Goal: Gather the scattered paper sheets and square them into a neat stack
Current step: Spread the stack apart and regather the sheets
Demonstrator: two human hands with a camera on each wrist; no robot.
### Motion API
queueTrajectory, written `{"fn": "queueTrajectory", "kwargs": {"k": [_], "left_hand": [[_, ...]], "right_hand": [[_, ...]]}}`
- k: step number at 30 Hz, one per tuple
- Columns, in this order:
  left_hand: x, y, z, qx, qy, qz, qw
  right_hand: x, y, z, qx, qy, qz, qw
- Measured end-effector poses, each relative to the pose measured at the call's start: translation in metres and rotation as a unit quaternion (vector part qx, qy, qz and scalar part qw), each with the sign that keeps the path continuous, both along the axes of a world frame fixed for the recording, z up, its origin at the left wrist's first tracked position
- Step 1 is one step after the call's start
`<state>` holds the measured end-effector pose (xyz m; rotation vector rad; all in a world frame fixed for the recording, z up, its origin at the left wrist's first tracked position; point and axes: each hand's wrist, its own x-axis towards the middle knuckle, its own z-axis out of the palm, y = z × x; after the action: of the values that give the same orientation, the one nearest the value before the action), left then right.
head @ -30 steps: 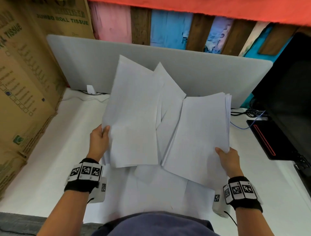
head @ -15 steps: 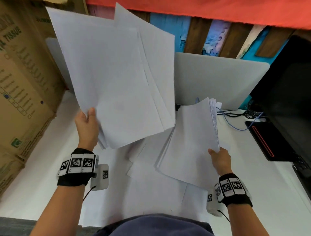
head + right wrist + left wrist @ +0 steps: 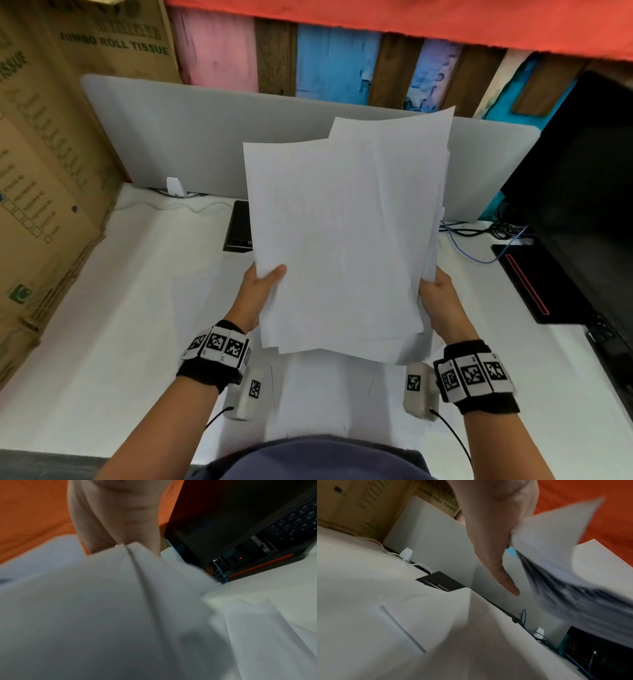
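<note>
A thick bundle of white paper sheets point(image 3: 346, 233) is held up above the white desk point(image 3: 102, 325), its edges uneven and one sheet sticking out at the top right. My left hand point(image 3: 263, 284) grips the bundle's lower left edge, thumb on top. My right hand point(image 3: 442, 298) grips its lower right edge. In the left wrist view the bundle of sheets point(image 3: 570, 566) fans out, blurred, beside the left hand point(image 3: 496, 536). The right wrist view shows the sheets point(image 3: 102, 608) filling most of the picture under the right hand point(image 3: 116, 520). More loose sheets point(image 3: 329, 394) lie flat on the desk beneath.
Cardboard boxes point(image 3: 44, 171) stand along the left. A grey divider panel point(image 3: 178, 144) closes the back. A black device point(image 3: 238, 228) lies behind the paper. A black monitor point(image 3: 582, 192), its stand and cables point(image 3: 479, 236) occupy the right.
The left hand swung its raised sheets down and right onto the right hand's pile. Both hands now hold one merged bundle in front of me.
</note>
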<state>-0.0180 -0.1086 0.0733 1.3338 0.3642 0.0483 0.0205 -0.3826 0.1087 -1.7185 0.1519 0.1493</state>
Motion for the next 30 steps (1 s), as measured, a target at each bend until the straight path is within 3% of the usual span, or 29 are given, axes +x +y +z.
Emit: {"fn": "queueTrajectory", "kwargs": {"k": [3, 8, 13, 17, 22, 26, 30], "left_hand": [[0.004, -0.005, 0.003, -0.015, 0.002, -0.044, 0.999], [0.007, -0.009, -0.002, 0.039, -0.011, -0.002, 0.999], [0.006, -0.009, 0.006, 0.06, -0.051, 0.033, 0.996], [0.005, -0.006, 0.01, 0.079, -0.074, 0.028, 0.994], [0.002, -0.007, 0.01, 0.1, -0.089, -0.001, 0.991], [0.002, -0.007, 0.027, 0.12, -0.097, -0.016, 0.988], [0.006, -0.01, 0.069, 0.102, -0.196, 0.012, 0.975]], "right_hand": [[0.003, 0.008, 0.001, 0.013, -0.001, -0.008, 1.0], [0.002, 0.021, 0.003, 0.128, -0.032, -0.042, 0.99], [0.0, 0.028, 0.003, 0.034, -0.078, -0.023, 0.996], [-0.001, 0.033, 0.0, 0.061, -0.079, -0.06, 0.993], [0.0, 0.036, -0.006, 0.05, -0.064, -0.01, 0.997], [0.003, 0.038, 0.012, 0.074, -0.086, 0.008, 0.994], [0.004, 0.047, 0.053, 0.124, -0.17, -0.011, 0.978]]}}
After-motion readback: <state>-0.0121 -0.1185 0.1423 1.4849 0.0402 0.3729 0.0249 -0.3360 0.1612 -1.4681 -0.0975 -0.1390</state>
